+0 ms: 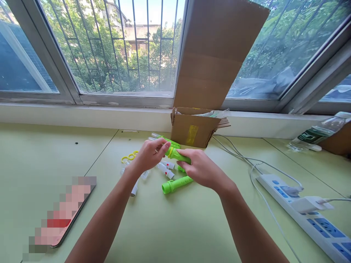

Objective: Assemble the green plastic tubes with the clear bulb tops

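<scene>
A bright green plastic tube (183, 157) with a yellow ring on its left end is held between my hands above the table. My right hand (202, 168) is wrapped round its right part. At the ringed end, my left hand (151, 155) is closed with thumb and fingers pinched; its fingers partly hide that end. Below lies another green tube (175, 185) with a threaded end. Several white cylinders with red dots (168, 172) and clear plastic pieces lie under my hands. Yellow rings (131, 156) are left of my left hand. More green parts (172, 142) lie behind.
A cardboard box (181, 128) stands against the window ledge, its tall flap upright. At right are a power strip (301, 223) with plugs, white cables (246, 157) and a plastic bottle (315, 133) lying tilted. A phone (74, 212), partly blurred, lies at left.
</scene>
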